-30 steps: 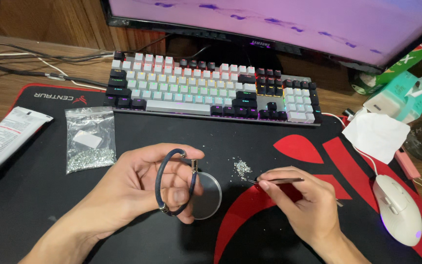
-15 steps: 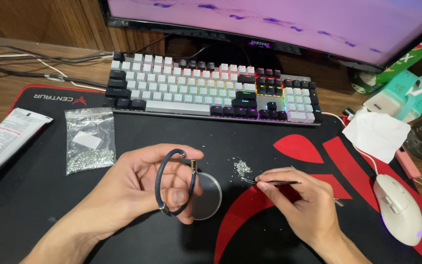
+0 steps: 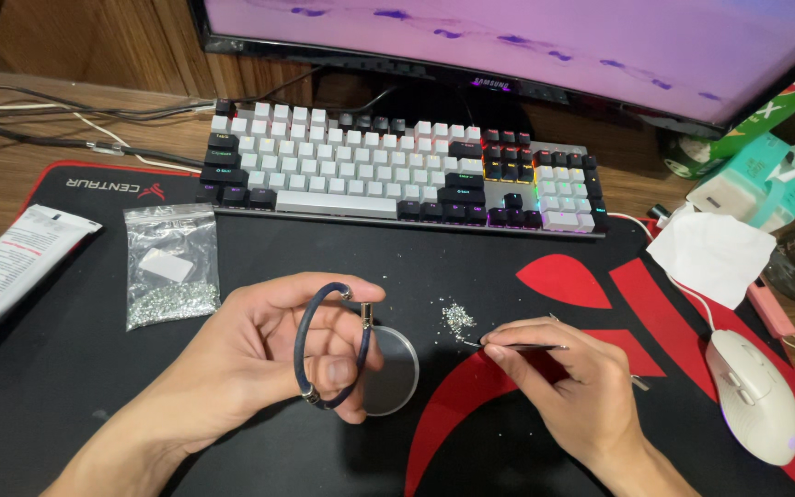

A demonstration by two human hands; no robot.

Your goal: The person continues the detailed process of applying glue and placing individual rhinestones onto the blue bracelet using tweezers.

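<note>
My left hand (image 3: 259, 354) holds a dark cord loop (image 3: 303, 345) with metal ends, from which a clear round disc (image 3: 390, 373) hangs over the black and red desk mat (image 3: 471, 267). My right hand (image 3: 568, 387) pinches thin tweezers (image 3: 517, 346), their tip pointing left at a small pile of tiny silver stones (image 3: 458, 317) on the mat. The two hands are a short way apart.
A clear bag of silver stones (image 3: 170, 267) lies at the left, beside a white printed packet (image 3: 11, 271). A white and black keyboard (image 3: 397, 175) and a monitor (image 3: 526, 46) stand behind. A white mouse (image 3: 754, 396), a white cloth (image 3: 710, 253) and boxes sit at the right.
My right hand has edged the tweezers' tip slightly left, closer to the pile of stones. My left hand and the loop have stayed still.
</note>
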